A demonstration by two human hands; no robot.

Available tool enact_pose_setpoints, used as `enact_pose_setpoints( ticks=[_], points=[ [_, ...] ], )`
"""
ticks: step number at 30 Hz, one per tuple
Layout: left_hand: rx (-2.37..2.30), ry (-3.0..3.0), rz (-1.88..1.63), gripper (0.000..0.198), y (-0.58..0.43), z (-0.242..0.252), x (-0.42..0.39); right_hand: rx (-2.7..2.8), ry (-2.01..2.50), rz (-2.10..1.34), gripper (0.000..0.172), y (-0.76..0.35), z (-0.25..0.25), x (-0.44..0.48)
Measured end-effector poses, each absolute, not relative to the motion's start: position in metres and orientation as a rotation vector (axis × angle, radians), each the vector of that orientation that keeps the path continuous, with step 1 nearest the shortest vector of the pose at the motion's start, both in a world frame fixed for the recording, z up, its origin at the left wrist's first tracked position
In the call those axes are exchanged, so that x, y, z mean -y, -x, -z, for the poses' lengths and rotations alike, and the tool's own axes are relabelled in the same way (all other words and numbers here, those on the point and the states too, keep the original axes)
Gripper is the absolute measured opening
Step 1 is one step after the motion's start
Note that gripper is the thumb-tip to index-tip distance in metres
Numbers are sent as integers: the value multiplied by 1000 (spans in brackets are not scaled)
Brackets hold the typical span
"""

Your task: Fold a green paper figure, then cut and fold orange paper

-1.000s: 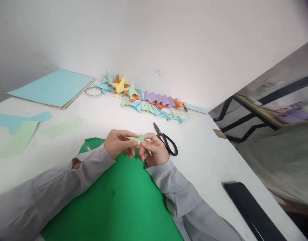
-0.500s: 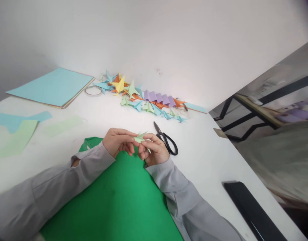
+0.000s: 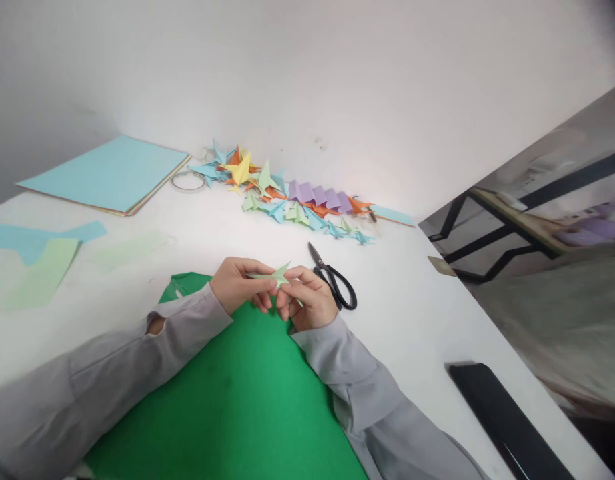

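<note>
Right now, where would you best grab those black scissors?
I'd take the scissors by the looped handles, coming from the right: they seem to lie flat, blades pointing away from the person, and the right hand crowds the handles' left side.

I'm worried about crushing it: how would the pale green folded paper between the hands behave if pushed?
The pale green folded paper is probably light, being small and pinched by the left hand and right hand. Its folds likely add some stiffness, but, thin and pointed, it could bend easily.
</note>
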State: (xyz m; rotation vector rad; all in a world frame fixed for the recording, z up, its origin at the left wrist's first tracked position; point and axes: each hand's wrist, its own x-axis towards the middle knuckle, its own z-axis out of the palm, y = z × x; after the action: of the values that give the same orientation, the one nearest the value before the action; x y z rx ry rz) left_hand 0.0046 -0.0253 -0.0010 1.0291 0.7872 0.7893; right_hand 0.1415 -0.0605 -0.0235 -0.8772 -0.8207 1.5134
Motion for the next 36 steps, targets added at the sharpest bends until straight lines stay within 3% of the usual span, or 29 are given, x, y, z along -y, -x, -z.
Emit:
enact_pose_setpoints(
  ticks=[5, 18, 36],
  points=[
    [-748, -1028, -795, 29, -4, 4, 24, 856, 852, -1529, 18, -140, 15, 66],
    [-713, -956, -812, 6, -2, -2, 24, 797, 833, -1529, 16, -137, 17, 66],
    [-685, -952, -792, 17, 3, -6, 21, 653, 862, -1502, 8, -141, 16, 63]
  ],
)
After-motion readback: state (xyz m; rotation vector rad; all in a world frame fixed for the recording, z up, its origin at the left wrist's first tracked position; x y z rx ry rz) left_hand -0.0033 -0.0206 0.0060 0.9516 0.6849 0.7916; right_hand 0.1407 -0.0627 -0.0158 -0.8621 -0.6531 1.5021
